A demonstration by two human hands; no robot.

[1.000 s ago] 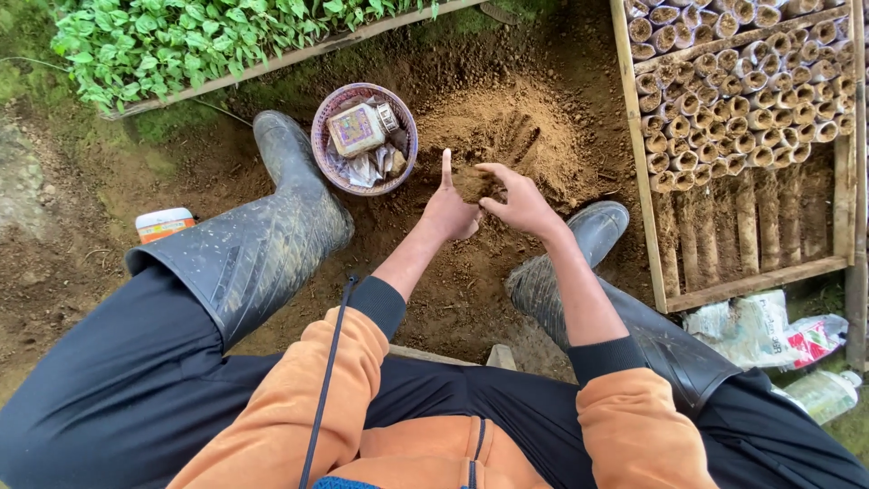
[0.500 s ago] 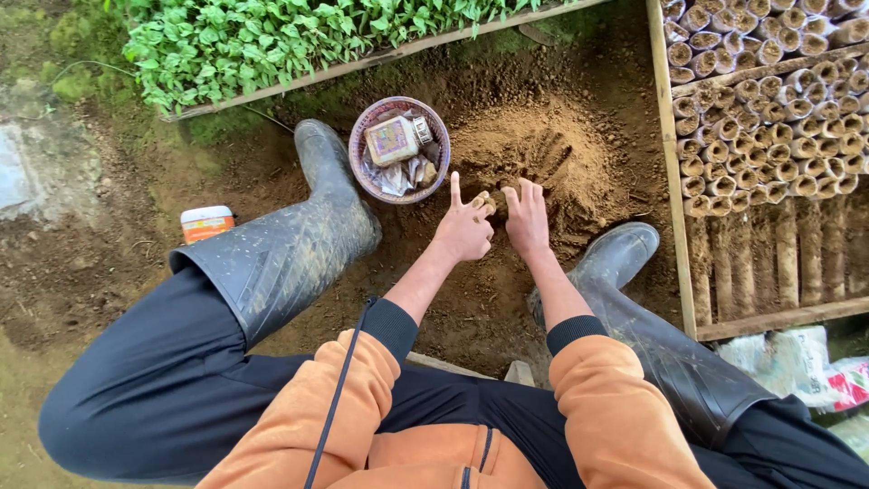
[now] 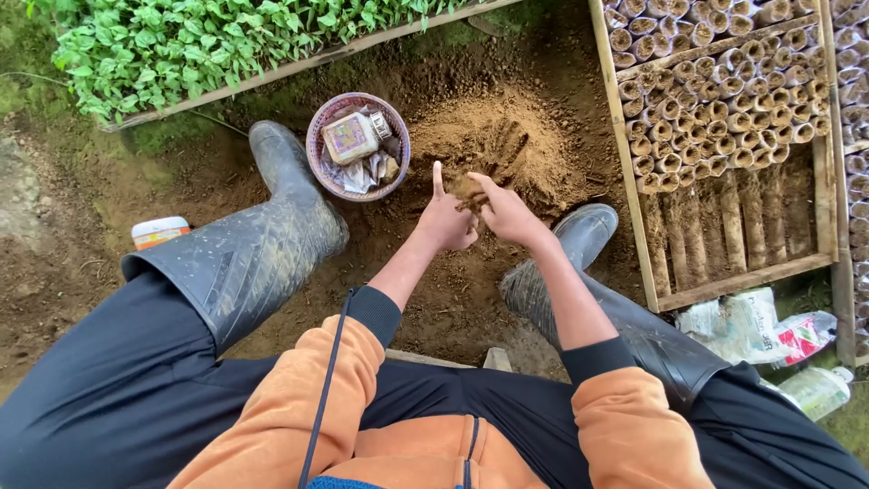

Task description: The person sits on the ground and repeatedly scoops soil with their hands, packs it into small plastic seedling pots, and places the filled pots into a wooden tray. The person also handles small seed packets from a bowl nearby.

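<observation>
Head view: the left hand (image 3: 446, 220) and right hand (image 3: 507, 215) meet above the soil heap (image 3: 507, 149), both grasping one soil clump (image 3: 468, 188). The clump lies between the fingertips, just ahead of both hands, equally near.

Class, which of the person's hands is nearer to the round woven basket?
Left. The left hand is just right of the basket; the right hand lies beyond it, farther from the basket.

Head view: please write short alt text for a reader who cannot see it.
A seated person's left hand and right hand hold a small soil-filled pot above a soil heap. A wooden frame of filled pots lies right, a basket left.
</observation>
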